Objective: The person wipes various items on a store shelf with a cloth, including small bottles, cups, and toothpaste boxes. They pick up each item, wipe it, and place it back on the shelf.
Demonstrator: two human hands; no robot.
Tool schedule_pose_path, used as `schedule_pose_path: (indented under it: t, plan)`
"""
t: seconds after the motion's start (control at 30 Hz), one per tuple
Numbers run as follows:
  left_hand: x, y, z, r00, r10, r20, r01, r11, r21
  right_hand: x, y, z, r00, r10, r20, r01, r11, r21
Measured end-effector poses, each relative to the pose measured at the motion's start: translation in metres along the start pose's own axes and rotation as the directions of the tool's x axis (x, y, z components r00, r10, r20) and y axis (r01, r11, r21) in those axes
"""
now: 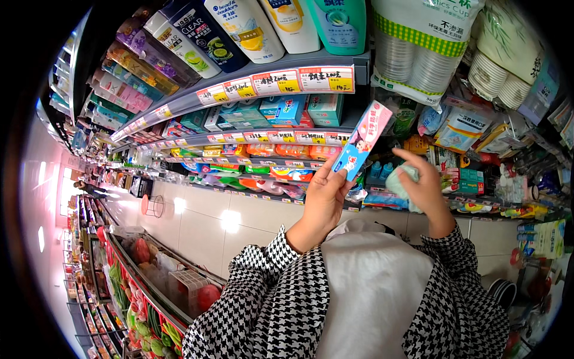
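My left hand [326, 193] grips the lower end of a slim pink and blue toothpaste carton [362, 140], which tilts up to the right in front of the shelf. To its right, my right hand [419, 184] holds a pale green cloth [402, 181] against its palm, with the index finger stretched out towards the carton. Behind the carton, similar boxes [282, 109] lie on the second shelf. Shampoo bottles [244, 29] stand on the shelf above, over a rail of price labels [276, 84].
Bags of plastic cups [415, 54] and paper cups [497, 76] hang at the upper right. Packs of soap [293, 150] fill a lower shelf. Vegetables lie in a produce stand [152, 305] at the lower left. A round stool [152, 205] stands on the tiled floor; a person [92, 188] is far down the aisle.
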State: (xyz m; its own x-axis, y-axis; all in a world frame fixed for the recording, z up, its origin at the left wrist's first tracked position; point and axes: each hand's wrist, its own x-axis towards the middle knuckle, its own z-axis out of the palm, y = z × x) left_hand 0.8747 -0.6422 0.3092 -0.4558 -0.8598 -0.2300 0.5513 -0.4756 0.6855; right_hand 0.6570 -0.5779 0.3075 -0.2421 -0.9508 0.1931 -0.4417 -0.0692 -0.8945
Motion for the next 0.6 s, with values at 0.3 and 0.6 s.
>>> schedule_pose_path:
  t: [0.3, 0.6]
  plan:
    - [0.016, -0.011, 0.022, 1.000, -0.030, -0.006, 0.027, 0.968, -0.251, 0.017, -0.012, 0.038, 0.993, -0.060, 0.101, 0.044, 0.988, 0.149]
    - [0.030, -0.012, 0.048, 0.988, 0.142, -0.059, -0.146, 0.987, -0.065, 0.040, -0.011, 0.041, 0.997, 0.041, 0.063, -0.053, 0.977, 0.205]
